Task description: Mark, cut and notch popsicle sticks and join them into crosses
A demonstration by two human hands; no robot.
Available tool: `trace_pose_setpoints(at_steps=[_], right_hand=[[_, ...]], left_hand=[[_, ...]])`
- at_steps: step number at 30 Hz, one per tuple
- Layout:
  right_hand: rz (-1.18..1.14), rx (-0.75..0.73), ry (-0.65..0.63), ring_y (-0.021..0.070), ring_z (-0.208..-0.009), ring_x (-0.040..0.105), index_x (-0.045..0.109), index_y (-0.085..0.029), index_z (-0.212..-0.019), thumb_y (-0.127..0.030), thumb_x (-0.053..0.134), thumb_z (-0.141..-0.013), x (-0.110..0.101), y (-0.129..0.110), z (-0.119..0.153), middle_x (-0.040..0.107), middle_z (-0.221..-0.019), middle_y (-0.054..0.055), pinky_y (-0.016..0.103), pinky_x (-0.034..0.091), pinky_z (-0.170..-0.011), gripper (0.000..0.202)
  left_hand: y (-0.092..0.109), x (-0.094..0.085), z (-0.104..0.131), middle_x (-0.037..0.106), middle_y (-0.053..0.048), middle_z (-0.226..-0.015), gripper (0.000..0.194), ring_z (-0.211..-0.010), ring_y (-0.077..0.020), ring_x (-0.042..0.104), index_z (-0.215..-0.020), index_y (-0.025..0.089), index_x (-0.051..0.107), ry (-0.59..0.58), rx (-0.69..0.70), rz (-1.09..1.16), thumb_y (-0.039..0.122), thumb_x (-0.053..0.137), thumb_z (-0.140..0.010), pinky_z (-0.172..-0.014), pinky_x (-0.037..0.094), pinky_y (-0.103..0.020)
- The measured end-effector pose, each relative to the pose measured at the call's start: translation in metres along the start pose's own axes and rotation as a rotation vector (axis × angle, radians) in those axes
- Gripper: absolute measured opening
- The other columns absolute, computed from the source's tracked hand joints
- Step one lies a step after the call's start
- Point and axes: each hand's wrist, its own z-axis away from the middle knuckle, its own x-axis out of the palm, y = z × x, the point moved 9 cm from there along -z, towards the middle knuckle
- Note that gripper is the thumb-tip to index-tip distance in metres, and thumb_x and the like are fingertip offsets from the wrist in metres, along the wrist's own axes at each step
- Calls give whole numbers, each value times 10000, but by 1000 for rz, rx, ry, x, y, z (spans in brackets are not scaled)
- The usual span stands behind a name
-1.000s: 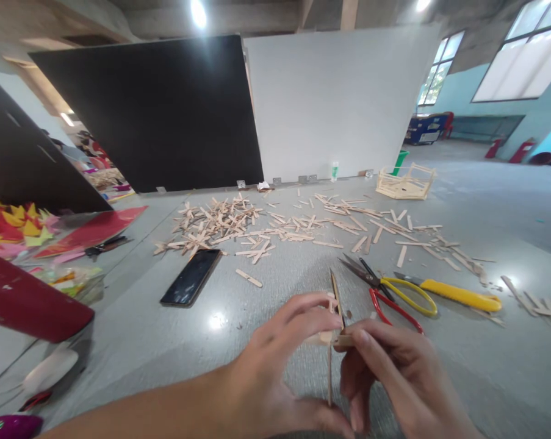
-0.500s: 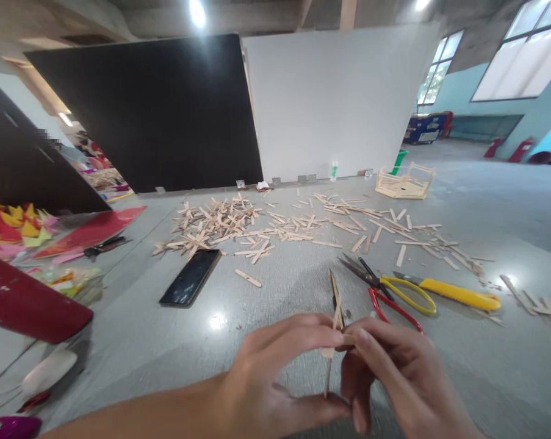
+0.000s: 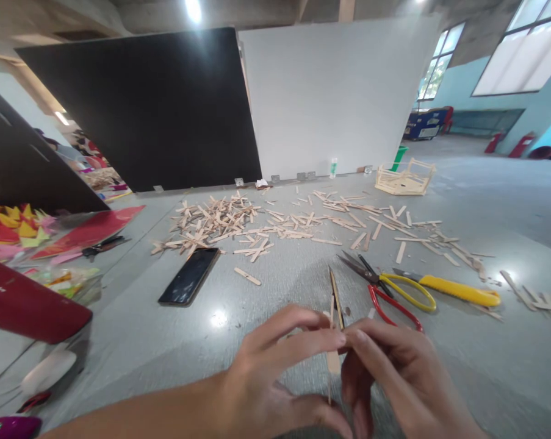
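Observation:
Low in the head view, my left hand (image 3: 263, 369) curls around a small joined piece of wooden craft sticks (image 3: 333, 361), its fingers above and its thumb below. My right hand (image 3: 396, 366) pinches at the right side of the same piece, thumb and index finger pressed together. A thin stick stands nearly upright in the piece, and part of it is hidden by my fingers. Just beyond my fingertips lies a slim pointed tool (image 3: 334, 286), partly covered. Scissors (image 3: 376, 279) with one yellow and one red handle lie beyond my right hand.
A yellow utility knife (image 3: 460, 289) lies right of the scissors. Loose craft sticks (image 3: 215, 219) spread across the table's far half. A phone (image 3: 190, 277), a red cylinder (image 3: 32, 302) and a white mouse (image 3: 50, 371) are at left. A stick frame (image 3: 406, 183) stands far right.
The stick piece has turned between my hands, so its thin stick now stands straighter and its flat part shows lower. My left fingers have lifted and shifted slightly; my right hand stays nearly in place.

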Motion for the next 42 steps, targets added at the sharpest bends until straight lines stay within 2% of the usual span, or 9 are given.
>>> trace_pose_setpoints(at_steps=[4,9,11,14,16,19,23,28,42], right_hand=[[82,-70,17,104,-476,665,669,-200,-864,-471,509,-1094,-3,-9,-2,688,-627,-6,175,518,-477,390],[308,-365,69,82,-502,631,684,-245,-990,-305,461,-1121,-10,-34,2,666,-612,-47,153,502,-528,266],[371,-427,64,78,-508,615,680,-269,-1064,-253,452,-1119,-11,-36,3,672,-637,-57,146,485,-517,235],[474,-432,0,81,-534,596,671,-267,-1055,-220,446,-1109,-6,-31,2,678,-683,-51,162,471,-522,236],[554,-395,-59,84,-547,590,669,-261,-1013,-216,443,-1107,-1,-25,1,669,-683,-48,175,468,-534,250],[554,-347,21,91,-541,603,610,-285,-1130,-266,473,-1106,-7,-23,-2,667,-711,-57,183,491,-525,141],[404,-294,288,108,-530,596,421,-305,-1243,-403,538,-1082,-28,-24,1,681,-812,-48,191,506,-471,222],[437,-126,17,129,-610,628,600,-220,-974,-449,538,-1068,-4,-5,-2,670,-791,16,195,513,-501,256],[456,-186,84,151,-660,693,701,-233,-903,-312,581,-1039,-8,-27,-4,731,-746,9,213,566,-604,198]], left_hand=[[1,4,1,689,-114,-1273,799,-1105,-244,728,-1477,337,566,-60,5,-60,336,938,-769,-983,586,-298],[-4,-8,6,630,-124,-1424,1184,-1208,-316,672,-1607,373,306,2,-99,-143,542,968,-641,-1072,529,-417],[-6,-19,4,650,-95,-1348,1023,-1107,-282,687,-1515,363,377,69,-185,-59,580,939,-688,-979,554,-392],[-27,-15,4,673,-20,-913,273,-780,-151,654,-1146,245,565,-5,-573,226,506,545,-1069,-659,504,-236],[-36,8,12,616,16,-727,309,-583,-105,578,-1044,203,552,-192,-866,485,499,478,-1095,-492,373,-187],[-33,29,17,544,62,-649,314,-472,-57,467,-1015,188,536,-302,-1015,737,497,566,-1060,-447,323,-157],[-43,34,21,505,79,-687,257,-457,-32,453,-997,188,535,-94,-1003,900,420,636,-1043,-431,354,-134],[-46,40,24,560,58,-712,180,-458,-37,508,-968,184,531,94,-917,1120,313,606,-1067,-429,414,-133],[-36,51,23,735,-39,-870,373,-647,-129,733,-1316,238,467,-49,-817,1179,338,687,-1033,-572,599,-202]])
